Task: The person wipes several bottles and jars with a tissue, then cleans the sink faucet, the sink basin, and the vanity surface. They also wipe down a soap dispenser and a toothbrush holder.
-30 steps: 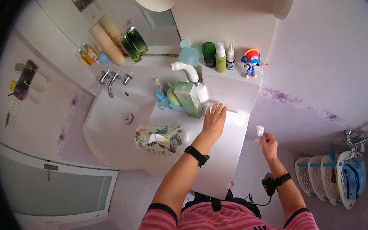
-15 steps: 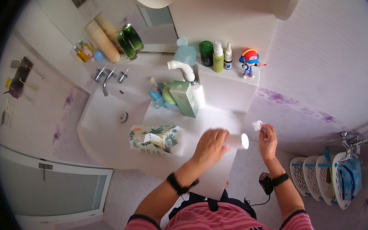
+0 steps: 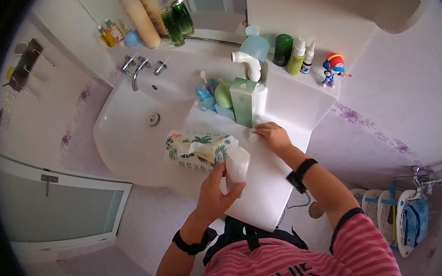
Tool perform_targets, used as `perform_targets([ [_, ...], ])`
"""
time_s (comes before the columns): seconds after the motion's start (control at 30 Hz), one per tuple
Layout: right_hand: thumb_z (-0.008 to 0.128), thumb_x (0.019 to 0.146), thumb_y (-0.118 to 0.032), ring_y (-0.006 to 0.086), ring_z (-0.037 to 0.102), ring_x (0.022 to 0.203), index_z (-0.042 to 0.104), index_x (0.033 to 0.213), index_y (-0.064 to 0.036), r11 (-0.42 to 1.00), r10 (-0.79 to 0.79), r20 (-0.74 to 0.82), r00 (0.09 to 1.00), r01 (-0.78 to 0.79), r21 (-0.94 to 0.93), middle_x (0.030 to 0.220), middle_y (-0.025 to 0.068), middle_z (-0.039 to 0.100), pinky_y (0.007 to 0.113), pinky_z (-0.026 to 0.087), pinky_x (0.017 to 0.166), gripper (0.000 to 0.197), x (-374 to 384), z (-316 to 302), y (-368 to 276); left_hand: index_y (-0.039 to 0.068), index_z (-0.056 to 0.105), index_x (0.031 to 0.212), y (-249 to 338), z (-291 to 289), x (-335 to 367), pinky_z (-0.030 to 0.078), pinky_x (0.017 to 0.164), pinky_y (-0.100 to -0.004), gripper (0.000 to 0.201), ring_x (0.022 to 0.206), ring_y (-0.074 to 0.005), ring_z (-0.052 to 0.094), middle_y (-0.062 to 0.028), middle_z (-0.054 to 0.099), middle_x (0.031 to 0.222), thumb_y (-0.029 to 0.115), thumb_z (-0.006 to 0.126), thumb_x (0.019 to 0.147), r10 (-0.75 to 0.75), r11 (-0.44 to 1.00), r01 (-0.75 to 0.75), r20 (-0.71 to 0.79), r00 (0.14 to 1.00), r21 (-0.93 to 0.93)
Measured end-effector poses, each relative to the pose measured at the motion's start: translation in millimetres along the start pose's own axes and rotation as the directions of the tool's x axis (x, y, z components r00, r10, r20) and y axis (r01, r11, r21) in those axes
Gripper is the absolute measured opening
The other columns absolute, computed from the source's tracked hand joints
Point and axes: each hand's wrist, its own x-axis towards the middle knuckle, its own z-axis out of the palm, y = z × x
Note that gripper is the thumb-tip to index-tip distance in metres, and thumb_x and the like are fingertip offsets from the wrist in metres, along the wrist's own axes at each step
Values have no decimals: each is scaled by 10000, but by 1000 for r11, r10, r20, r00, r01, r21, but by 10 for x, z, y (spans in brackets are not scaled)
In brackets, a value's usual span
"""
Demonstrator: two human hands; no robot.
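Note:
My left hand (image 3: pixel 214 196) is wrapped round a white cylindrical bottle (image 3: pixel 238 164), tilted and slightly blurred, above the counter's front half. Directly behind it lies a tissue pack (image 3: pixel 201 149) with a leaf print and a tissue sticking out. My right hand (image 3: pixel 274 136) is down at the counter, beside the foot of a pale green box (image 3: pixel 244 101). Its fingers are closed on a small whitish thing (image 3: pixel 254 135), too blurred and covered to name. Next to the box are a light green cup (image 3: pixel 223 93) and a blue holder (image 3: pixel 206 98) with a toothbrush.
The washbasin (image 3: pixel 124 131) with its chrome tap (image 3: pixel 137 74) is at the left. Bottles, including a green jar (image 3: pixel 283 50), and a toy figure (image 3: pixel 333 68) line the back ledge. White baskets (image 3: pixel 399 222) hang at the lower right. The counter's right edge slopes toward me.
My right hand has moved from beyond the counter's right edge, leftward onto the counter by the green box. My left hand has drawn back and left with the white bottle, now more upright.

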Motion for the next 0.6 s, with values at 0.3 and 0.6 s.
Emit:
perform_targets([
  [0.3,599,676,33,262,618,916,679,840,-88,965,166,198,966,-117,-234,973,64,659,346,524,770,219,-1907,-1074,635,-38,506,1130,-47,-207,19,486,755,-332,462,836,-231,620,-155,621,932,203,687,779,-95,974,57,-169,981,-221],
  [0.6,553,694,-31,227,568,1029,650,947,-101,931,-238,-28,971,220,-292,1068,48,609,331,496,829,280,-19,-537,81,-31,519,1128,16,-87,125,490,755,-328,478,840,-231,622,-147,626,935,217,706,765,-89,970,60,-115,989,-235],
])
